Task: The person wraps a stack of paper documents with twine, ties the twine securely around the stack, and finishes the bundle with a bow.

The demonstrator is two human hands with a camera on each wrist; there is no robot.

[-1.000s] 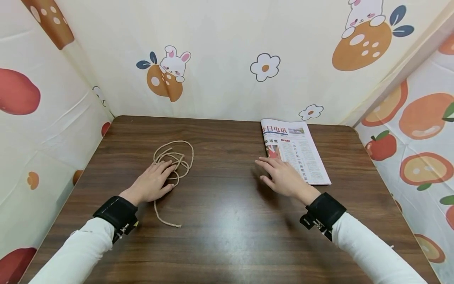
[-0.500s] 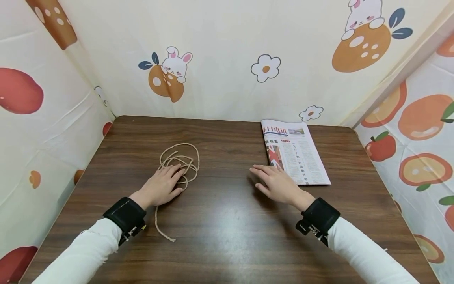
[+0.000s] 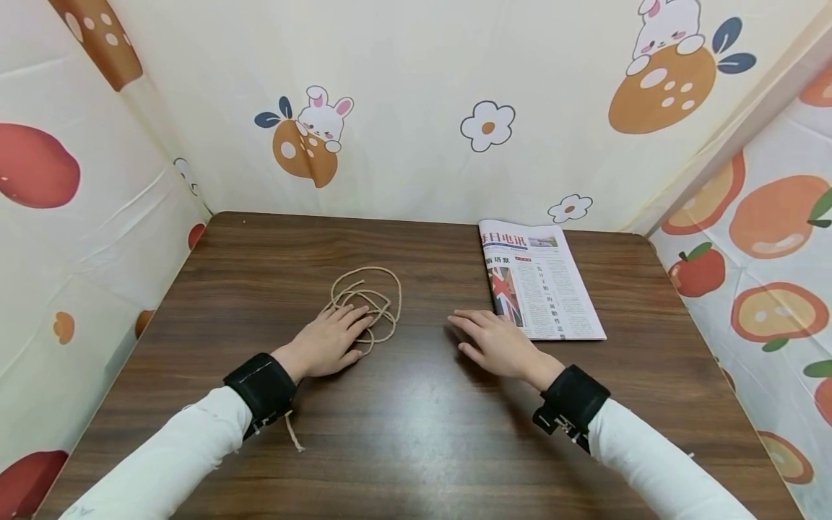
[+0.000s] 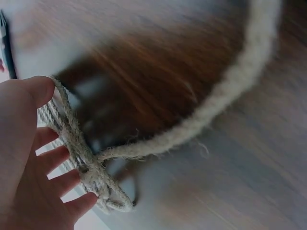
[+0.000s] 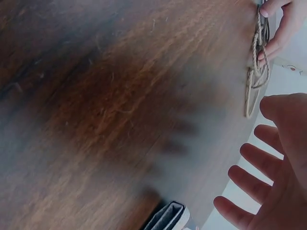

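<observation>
A loosely coiled beige rope (image 3: 400, 292) lies on the brown table. My left hand (image 3: 328, 343) rests on the coil with its fingers spread and fairly straight. In the left wrist view, the fingertips and thumb touch the strands of the rope (image 4: 76, 139). One loose rope end (image 3: 295, 435) trails out from under the left wrist strap toward me. My right hand (image 3: 500, 344) holds nothing; its fingers reach out straight, low over the wood, beside the lower left corner of a folded newspaper (image 3: 549, 289). Part of the coil is hidden under the left hand.
The wooden table (image 3: 390, 455) runs back to a cream curtain (image 3: 403, 108) printed with rabbits and flowers. Fruit-printed cloth hangs along the left and right sides. Black straps with small cameras sit on both wrists.
The left hand has moved right, and the rope coil has slid right along with it. My right hand has drawn back a little toward me and left, off the newspaper's middle. The newspaper stays put.
</observation>
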